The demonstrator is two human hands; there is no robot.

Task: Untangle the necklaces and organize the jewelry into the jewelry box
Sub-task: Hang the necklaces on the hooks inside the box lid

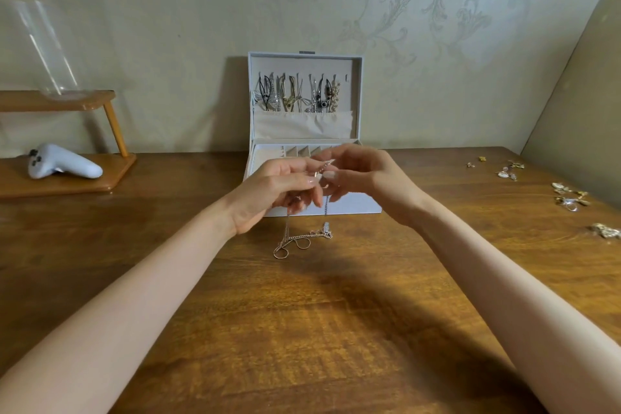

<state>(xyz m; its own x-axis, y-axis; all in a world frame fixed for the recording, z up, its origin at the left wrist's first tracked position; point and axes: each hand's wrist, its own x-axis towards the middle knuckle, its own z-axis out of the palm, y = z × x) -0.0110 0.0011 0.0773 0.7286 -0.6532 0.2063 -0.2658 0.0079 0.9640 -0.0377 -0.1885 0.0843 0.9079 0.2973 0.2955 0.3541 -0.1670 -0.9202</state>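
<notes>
Left grip and right grip meet mid-frame, fingers curled, both pinching the necklace. Its loops trail onto the table, just in front of the open jewelry box.

Left hand and right hand, forearms bare to the frame's edge; fingernails long, tapered. Polish pale, glossy.
</notes>
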